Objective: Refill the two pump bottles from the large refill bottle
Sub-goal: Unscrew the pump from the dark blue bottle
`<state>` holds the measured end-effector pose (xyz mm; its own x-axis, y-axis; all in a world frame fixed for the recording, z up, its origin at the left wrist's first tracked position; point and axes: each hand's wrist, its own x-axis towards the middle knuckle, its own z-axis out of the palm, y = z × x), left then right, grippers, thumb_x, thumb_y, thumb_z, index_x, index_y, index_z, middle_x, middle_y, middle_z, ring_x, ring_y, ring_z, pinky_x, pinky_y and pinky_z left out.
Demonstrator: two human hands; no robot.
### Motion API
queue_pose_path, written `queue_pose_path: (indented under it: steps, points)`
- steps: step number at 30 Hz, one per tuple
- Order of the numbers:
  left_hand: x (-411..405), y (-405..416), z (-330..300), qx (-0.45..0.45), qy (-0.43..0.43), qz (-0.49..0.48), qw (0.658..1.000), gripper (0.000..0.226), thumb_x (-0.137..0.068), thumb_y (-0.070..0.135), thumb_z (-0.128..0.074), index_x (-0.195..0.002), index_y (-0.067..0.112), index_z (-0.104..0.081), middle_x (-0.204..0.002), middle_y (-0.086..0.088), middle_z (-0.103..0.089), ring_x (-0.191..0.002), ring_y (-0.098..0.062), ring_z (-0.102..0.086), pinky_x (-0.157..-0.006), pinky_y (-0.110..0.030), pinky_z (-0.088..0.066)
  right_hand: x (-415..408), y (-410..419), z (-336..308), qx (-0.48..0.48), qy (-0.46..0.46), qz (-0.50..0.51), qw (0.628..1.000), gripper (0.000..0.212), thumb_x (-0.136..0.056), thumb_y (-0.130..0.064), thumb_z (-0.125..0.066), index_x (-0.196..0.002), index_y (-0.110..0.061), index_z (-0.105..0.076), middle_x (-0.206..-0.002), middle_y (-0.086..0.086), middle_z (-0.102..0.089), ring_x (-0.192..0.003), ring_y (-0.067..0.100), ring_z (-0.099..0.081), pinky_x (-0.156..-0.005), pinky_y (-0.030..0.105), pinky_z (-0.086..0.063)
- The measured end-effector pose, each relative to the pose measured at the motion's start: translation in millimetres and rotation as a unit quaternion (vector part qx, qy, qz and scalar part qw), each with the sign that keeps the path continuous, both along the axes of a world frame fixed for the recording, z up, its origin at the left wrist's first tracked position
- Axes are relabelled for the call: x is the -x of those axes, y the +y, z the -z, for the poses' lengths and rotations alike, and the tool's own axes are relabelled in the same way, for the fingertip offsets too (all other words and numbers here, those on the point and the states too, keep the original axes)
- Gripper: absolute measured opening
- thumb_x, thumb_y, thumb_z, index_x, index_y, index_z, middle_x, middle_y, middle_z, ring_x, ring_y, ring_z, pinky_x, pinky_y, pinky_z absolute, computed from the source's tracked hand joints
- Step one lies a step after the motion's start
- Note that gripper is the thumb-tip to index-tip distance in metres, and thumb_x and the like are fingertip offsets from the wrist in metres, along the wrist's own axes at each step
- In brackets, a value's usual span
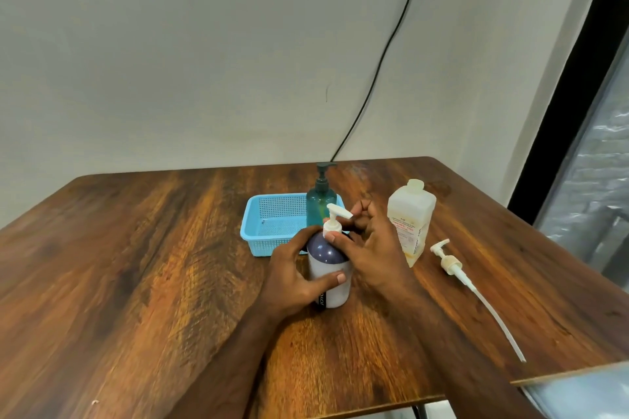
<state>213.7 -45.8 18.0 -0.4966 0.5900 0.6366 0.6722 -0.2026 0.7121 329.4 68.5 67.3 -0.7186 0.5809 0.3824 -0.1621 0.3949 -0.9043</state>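
1. Where the wooden bench (143, 275) fills the lower frame, both forearms reach in from the bottom edge toward centre.
2. Left hand (292, 279): fingers and thumb curled round the body of the purple-and-white pump bottle (329, 277), which stands upright at centre frame.
3. Right hand (369, 248): thumb and forefinger pinch the collar of that bottle's white pump head (335, 218); remaining fingers spread loosely behind.
4. Loose white pump with long dip tube (476, 289) lies flat on the bench, lower right.
5. Large refill bottle (410, 218), translucent, uncapped, upright, just right of the right hand.
6. Blue basket (269, 221) behind the hands; teal pump bottle (320, 197) stands at its right end.
7. Black cable (384, 54) runs up the wall, upper frame.
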Motion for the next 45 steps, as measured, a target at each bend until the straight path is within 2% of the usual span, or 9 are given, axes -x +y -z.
queue_pose_path:
  steps: [5, 10, 14, 18, 24, 28, 35, 39, 45]
  points:
    - [-4, 1, 0, -0.01, -0.015, -0.001, 1.0, 0.071, -0.07, 0.038, -0.089, -0.133, 0.023, -0.059, -0.128, 0.011, -0.066, -0.119, -0.016, -0.064, -0.097, -0.045, -0.054, -8, -1, -3, 0.001, -0.016, -0.032, 0.999, 0.055, -0.094, -0.009, -0.068, -0.127, -0.037, -0.035, -0.129, -0.006, -0.067, -0.12, 0.007, -0.063, -0.096, 0.027, -0.055]
    - [-3, 0, 2, -0.001, -0.027, 0.0, 1.0, 0.071, -0.07, 0.041, -0.089, -0.133, 0.026, -0.059, -0.128, 0.013, -0.066, -0.12, -0.016, -0.063, -0.097, -0.047, -0.055, 1, -12, -16, -0.033, 0.002, 0.105, 0.994, 0.072, -0.072, -0.03, -0.091, -0.12, -0.032, -0.037, -0.098, -0.01, -0.066, -0.09, 0.004, -0.069, -0.074, 0.014, -0.056]
    - [-4, 0, 0, -0.012, -0.026, 0.0, 1.0, 0.071, -0.07, 0.038, -0.089, -0.133, 0.028, -0.058, -0.129, 0.013, -0.066, -0.121, -0.015, -0.063, -0.098, -0.044, -0.055, -2, -8, -14, -0.034, -0.005, 0.051, 0.998, 0.05, -0.088, -0.019, -0.077, -0.125, -0.027, -0.044, -0.106, -0.024, -0.068, -0.101, 0.0, -0.067, -0.077, 0.012, -0.053]
    - [0, 2, 3, -0.009, -0.03, -0.006, 0.999, 0.072, -0.07, 0.035, -0.09, -0.134, 0.021, -0.059, -0.129, 0.009, -0.067, -0.121, -0.018, -0.063, -0.098, -0.048, -0.054, -3, -8, -12, -0.021, -0.006, -0.001, 1.0, 0.057, -0.092, -0.012, -0.07, -0.117, -0.053, -0.04, -0.131, -0.005, -0.064, -0.12, 0.009, -0.062, -0.087, 0.021, -0.056]
    - [-3, 2, 3, -0.008, -0.034, -0.002, 0.999, 0.07, -0.07, 0.02, -0.092, -0.131, 0.031, -0.058, -0.127, 0.015, -0.066, -0.12, -0.013, -0.064, -0.098, -0.038, -0.055, 5, -13, -15, -0.049, -0.007, 0.114, 0.992, 0.067, -0.075, -0.023, -0.088, -0.121, -0.028, -0.04, -0.099, -0.014, -0.066, -0.096, 0.003, -0.067, -0.079, 0.017, -0.056]
    - [-2, 1, 2, -0.006, -0.03, 0.001, 1.0, 0.07, -0.07, 0.019, -0.092, -0.131, 0.029, -0.059, -0.126, 0.014, -0.067, -0.118, -0.014, -0.065, -0.097, -0.038, -0.055, 6, -13, -7, 0.003, 0.0, 0.042, 0.999, 0.044, -0.092, -0.006, -0.066, -0.121, -0.031, -0.044, -0.115, -0.023, -0.067, -0.111, 0.008, -0.066, -0.086, 0.028, -0.06]
    - [-3, 1, 3, -0.005, -0.037, 0.006, 0.999, 0.072, -0.07, 0.02, -0.092, -0.132, 0.031, -0.058, -0.128, 0.012, -0.067, -0.12, -0.015, -0.064, -0.098, -0.045, -0.055, 7, -18, -13, -0.059, 0.0, 0.137, 0.989, 0.063, -0.075, -0.027, -0.089, -0.117, -0.031, -0.043, -0.099, -0.013, -0.064, -0.094, 0.003, -0.065, -0.077, 0.014, -0.055]
    - [-3, 1, 4, -0.005, -0.032, -0.006, 0.999, 0.071, -0.07, 0.034, -0.09, -0.134, 0.028, -0.058, -0.129, 0.01, -0.066, -0.121, -0.018, -0.063, -0.098, -0.048, -0.055, 7, -16, -5, -0.005, 0.026, 0.073, 0.997, 0.044, -0.088, -0.014, -0.073, -0.119, -0.03, -0.046, -0.117, -0.009, -0.069, -0.108, 0.005, -0.067, -0.085, 0.03, -0.061]
    - [-2, 2, 6, -0.007, -0.031, -0.006, 0.999, 0.072, -0.072, 0.026, -0.091, -0.135, 0.028, -0.057, -0.13, 0.012, -0.066, -0.122, -0.015, -0.062, -0.1, -0.04, -0.054, 4, -18, -12, -0.028, 0.004, 0.112, 0.993, 0.068, -0.078, -0.019, -0.086, -0.125, -0.035, -0.039, -0.111, -0.014, -0.068, -0.098, -0.002, -0.067, -0.075, 0.006, -0.051]
